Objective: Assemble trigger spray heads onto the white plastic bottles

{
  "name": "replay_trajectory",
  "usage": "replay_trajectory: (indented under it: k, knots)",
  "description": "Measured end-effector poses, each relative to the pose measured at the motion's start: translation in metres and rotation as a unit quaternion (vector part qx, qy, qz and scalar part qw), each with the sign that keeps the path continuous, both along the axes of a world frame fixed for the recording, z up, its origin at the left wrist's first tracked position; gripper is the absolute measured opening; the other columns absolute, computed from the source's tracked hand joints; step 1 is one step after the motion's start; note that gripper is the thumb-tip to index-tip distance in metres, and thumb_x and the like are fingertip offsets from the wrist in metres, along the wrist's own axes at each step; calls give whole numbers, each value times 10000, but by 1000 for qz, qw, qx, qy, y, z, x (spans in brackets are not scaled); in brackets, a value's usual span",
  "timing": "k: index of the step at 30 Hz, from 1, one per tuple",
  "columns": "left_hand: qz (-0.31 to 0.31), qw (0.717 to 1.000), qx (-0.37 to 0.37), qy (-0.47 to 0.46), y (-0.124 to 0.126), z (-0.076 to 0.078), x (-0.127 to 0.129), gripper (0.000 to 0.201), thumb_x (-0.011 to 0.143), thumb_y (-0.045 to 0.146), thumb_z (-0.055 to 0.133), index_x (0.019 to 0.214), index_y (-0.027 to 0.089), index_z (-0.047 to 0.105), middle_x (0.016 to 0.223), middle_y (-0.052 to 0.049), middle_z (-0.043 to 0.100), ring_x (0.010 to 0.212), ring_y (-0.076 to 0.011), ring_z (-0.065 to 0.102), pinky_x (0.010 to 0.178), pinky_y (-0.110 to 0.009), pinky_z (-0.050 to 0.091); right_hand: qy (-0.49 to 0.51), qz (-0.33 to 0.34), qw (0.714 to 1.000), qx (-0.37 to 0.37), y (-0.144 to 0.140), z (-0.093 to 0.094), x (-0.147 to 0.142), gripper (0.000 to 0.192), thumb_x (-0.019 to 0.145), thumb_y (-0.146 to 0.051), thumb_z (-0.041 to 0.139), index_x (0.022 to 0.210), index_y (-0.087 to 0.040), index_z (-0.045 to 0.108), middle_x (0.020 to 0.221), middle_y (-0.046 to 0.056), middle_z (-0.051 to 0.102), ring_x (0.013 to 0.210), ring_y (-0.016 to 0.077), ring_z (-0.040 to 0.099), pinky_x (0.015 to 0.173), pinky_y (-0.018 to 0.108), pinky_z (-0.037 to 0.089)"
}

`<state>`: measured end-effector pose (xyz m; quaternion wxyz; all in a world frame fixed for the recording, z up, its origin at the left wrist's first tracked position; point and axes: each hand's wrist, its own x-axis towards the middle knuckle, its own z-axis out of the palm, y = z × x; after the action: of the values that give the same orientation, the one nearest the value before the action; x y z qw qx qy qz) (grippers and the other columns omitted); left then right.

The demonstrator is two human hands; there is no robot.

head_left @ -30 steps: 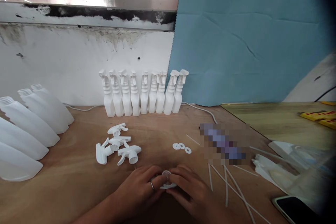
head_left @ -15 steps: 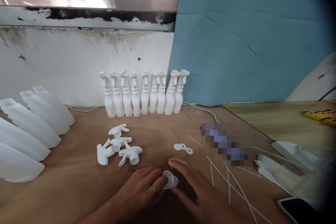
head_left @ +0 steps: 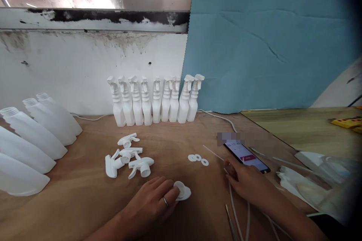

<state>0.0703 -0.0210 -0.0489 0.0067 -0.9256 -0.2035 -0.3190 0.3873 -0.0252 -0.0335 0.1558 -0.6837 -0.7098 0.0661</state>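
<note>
My left hand [head_left: 157, 199], a ring on one finger, is closed around a white trigger spray head [head_left: 183, 192]. The round open collar of the spray head faces up; its rest is hidden under my fingers. Out to the right, my right hand [head_left: 244, 180] pinches a thin white tube [head_left: 233, 207], one of several lying on the table. Between the hands and a little farther back lie flat white washers [head_left: 204, 162]. Several loose trigger spray heads [head_left: 140, 167] form a small pile beyond my left hand.
A row of white spray bottles [head_left: 156, 105] with heads fitted stands by the wall. Headless bottles [head_left: 32, 135] stand at the left. A phone [head_left: 246, 156] lies beyond my right hand, clear plastic bags [head_left: 299, 184] farther right. A thin metal tool [head_left: 230, 220] rests near the front edge.
My right hand has moved away from the spray head to the right and closed on a tube, shifting the tubes. My left hand keeps hold of the spray head.
</note>
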Motion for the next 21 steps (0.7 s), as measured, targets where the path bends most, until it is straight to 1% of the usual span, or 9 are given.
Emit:
replay_trajectory:
  k: [5, 7, 10, 12, 15, 16, 18, 20, 21]
  knots:
    - [12, 999, -49, -11, 0, -3, -1, 186, 896, 115, 523, 1073, 157, 487, 935, -63, 624, 776, -188, 557, 684, -322, 506, 60, 13, 997, 42, 3, 9, -2, 120, 855, -265, 410, 879, -240, 525, 711, 12, 654, 629, 211, 626, 593, 304, 448]
    - [15, 997, -76, -23, 0, -6, -1, 248, 888, 112, 530, 1121, 170, 471, 984, -61, 627, 826, -194, 567, 727, -329, 509, 116, -1, 989, 97, 1, 23, -4, 191, 874, -363, 449, 885, -237, 591, 747, 22, 655, 624, 203, 607, 600, 308, 455]
    - [25, 990, -130, -40, 0, -10, -3, 390, 850, 106, 574, 1201, 206, 436, 1045, -50, 625, 900, -200, 583, 783, -330, 512, 252, -20, 951, 177, -5, 51, -5, 207, 824, -404, 592, 897, -249, 707, 778, 22, 669, 684, 198, 609, 643, 302, 469]
    - [30, 984, -167, -50, 0, -11, -4, 475, 830, 111, 602, 1247, 231, 410, 1089, -40, 618, 948, -194, 588, 826, -324, 508, 390, -19, 898, 204, -7, 69, -4, 177, 788, -353, 671, 923, -265, 744, 808, 14, 675, 779, 185, 616, 724, 277, 481]
    - [26, 980, -187, -58, 0, -12, -6, 527, 843, 127, 601, 1300, 248, 368, 1163, -38, 602, 1021, -184, 583, 895, -321, 491, 613, -26, 750, 247, -2, 85, 2, 320, 653, -244, 808, 962, -293, 746, 939, -14, 660, 848, 144, 608, 792, 237, 503]
    - [25, 980, -191, -55, 0, -12, -6, 539, 846, 127, 597, 1313, 253, 357, 1173, -37, 599, 1027, -184, 583, 901, -324, 490, 649, -34, 719, 248, 2, 86, 3, 362, 615, -226, 839, 956, -303, 744, 971, -23, 649, 853, 134, 608, 800, 233, 511]
    - [24, 979, -196, -44, 1, -11, -6, 562, 843, 121, 591, 1330, 262, 348, 1167, -36, 598, 1015, -189, 586, 889, -334, 497, 665, -45, 712, 221, 9, 82, 1, 308, 637, -266, 855, 924, -298, 749, 959, -19, 647, 836, 131, 617, 771, 237, 525]
    - [26, 978, -202, -34, 1, -10, -6, 571, 837, 118, 589, 1335, 268, 354, 1148, -36, 598, 1004, -194, 587, 874, -340, 504, 649, -44, 740, 173, 13, 70, -11, 186, 727, -361, 806, 872, -253, 761, 838, 12, 664, 733, 136, 623, 638, 234, 518]
    - [27, 978, -206, -32, 2, -10, -6, 570, 834, 118, 590, 1334, 270, 360, 1146, -35, 596, 1009, -194, 585, 874, -339, 505, 640, -38, 752, 153, 13, 63, -21, 193, 749, -393, 784, 845, -227, 765, 766, 20, 666, 642, 129, 604, 549, 226, 490]
